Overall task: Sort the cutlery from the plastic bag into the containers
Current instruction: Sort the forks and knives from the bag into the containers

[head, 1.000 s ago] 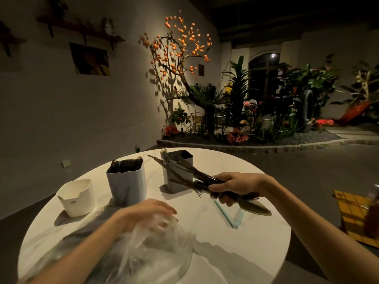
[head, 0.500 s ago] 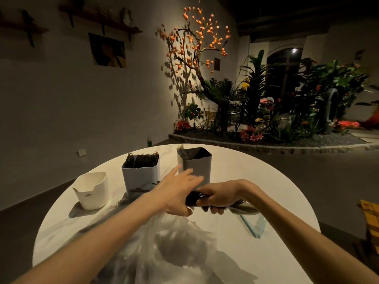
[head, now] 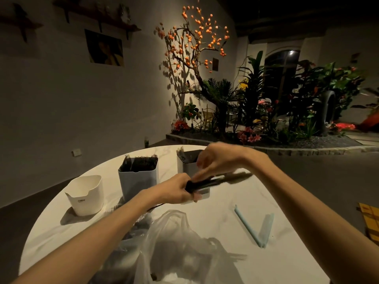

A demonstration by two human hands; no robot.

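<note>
This looks like a dim café or restaurant hall with an indoor garden: a stone-edged planting bed (head: 266, 149) of palms and flowers, a spotlit bare tree with orange fruits (head: 196, 37), a framed picture (head: 104, 48) on the wall, and a round white marble-look table (head: 235, 222).

Round white table (head: 266, 269): bearing white container (head: 87, 194), grey container (head: 139, 178) of dark cutlery, second grey container (head: 187, 162), clear plastic bag (head: 178, 242), pale-blue folded strip (head: 256, 228).

Bag (head: 184, 249) before containers (head: 138, 177) on table (head: 276, 263)
</note>
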